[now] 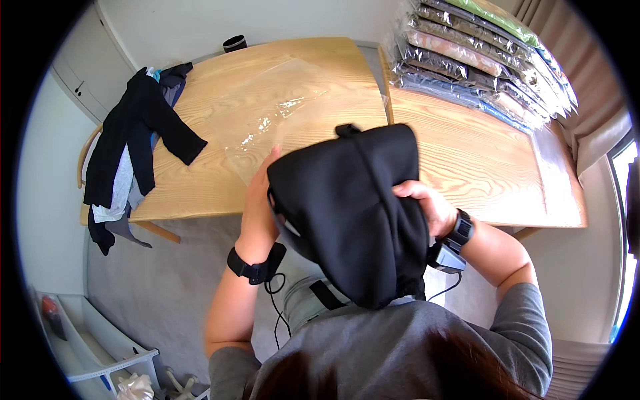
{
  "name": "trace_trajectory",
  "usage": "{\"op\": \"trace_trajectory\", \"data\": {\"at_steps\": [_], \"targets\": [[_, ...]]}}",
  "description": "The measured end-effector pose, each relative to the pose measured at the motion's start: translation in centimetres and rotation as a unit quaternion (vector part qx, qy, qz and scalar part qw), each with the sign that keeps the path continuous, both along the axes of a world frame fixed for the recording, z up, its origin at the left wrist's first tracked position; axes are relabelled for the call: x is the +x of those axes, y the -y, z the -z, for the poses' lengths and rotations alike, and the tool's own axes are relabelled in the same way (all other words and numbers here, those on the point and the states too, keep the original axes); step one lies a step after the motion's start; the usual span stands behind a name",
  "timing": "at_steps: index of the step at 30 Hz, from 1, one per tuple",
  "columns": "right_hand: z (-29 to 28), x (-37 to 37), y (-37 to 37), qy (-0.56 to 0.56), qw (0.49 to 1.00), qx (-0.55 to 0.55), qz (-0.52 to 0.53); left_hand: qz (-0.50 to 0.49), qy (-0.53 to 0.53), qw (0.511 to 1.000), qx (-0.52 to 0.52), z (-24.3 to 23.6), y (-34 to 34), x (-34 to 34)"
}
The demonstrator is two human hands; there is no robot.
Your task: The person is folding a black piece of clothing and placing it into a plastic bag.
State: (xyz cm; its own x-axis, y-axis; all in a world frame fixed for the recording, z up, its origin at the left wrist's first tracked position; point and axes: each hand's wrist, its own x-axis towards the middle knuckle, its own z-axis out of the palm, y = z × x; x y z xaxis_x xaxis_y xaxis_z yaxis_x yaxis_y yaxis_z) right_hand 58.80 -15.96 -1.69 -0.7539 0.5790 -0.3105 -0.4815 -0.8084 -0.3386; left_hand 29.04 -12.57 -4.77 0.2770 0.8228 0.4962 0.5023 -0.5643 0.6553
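A soft black bag point(347, 207) with a short loop on its top edge is held up in front of me, over the table's near edge. On its left side my left hand point(259, 203) presses along the edge, most of its fingers hidden behind the bag. My right hand point(430, 208) grips the right side, thumb lying on the front face and the other fingers out of sight. The bag's lower end hangs close to my body. Beyond it, a clear plastic bag point(280, 113) lies flat on the wooden table point(313, 53).
Dark and grey clothes point(137, 127) drape over a chair at the table's left end. Folded packets in clear plastic point(467, 60) are stacked at the far right. A black cup-shaped container point(235, 44) stands behind the table; a white bin point(100, 347) is low at left.
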Motion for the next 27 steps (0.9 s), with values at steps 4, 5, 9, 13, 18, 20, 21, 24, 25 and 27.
{"op": "trace_trajectory", "data": {"at_steps": [4,5,9,13,18,20,21,24,25,27], "targets": [[1.0,-1.7,-1.8,0.022,0.998,-0.022,-0.049,0.009,0.123,0.986,-0.115,-1.4,0.1,0.5],[1.1,-1.7,-2.2,0.021,0.998,-0.025,-0.049,0.011,0.15,0.978,-0.142,-1.5,-0.2,0.2],[0.7,-1.3,-4.0,0.052,0.997,-0.033,-0.044,-0.016,0.135,0.982,-0.13,-1.7,-0.4,-0.5],[-0.8,-1.1,-4.9,0.065,0.994,-0.077,-0.052,-0.079,-0.083,0.992,0.042,-1.9,-0.8,-0.4],[-0.3,-1.9,-5.3,0.147,0.984,-0.077,-0.066,-0.034,-0.19,0.981,-0.022,-2.3,-0.2,0.3],[-0.7,-2.0,-5.9,0.163,0.977,-0.111,-0.084,-0.023,-0.19,0.981,-0.02,-2.6,-0.2,0.0],[-0.3,-1.9,-6.2,0.161,0.978,-0.11,-0.079,-0.015,-0.188,0.982,-0.018,-2.6,-0.2,-0.1],[-0.2,-1.9,-6.7,0.146,0.974,-0.135,-0.107,-0.005,-0.205,0.979,-0.017,-2.0,-0.3,-0.3],[-0.6,-1.9,-6.3,0.157,0.976,-0.123,-0.09,-0.003,-0.205,0.979,-0.016,-2.1,-0.6,-0.4],[-1.6,-2.5,-5.5,0.17,0.976,-0.116,-0.078,0.0,-0.155,0.987,-0.05,-1.8,-0.5,-0.5]]}}
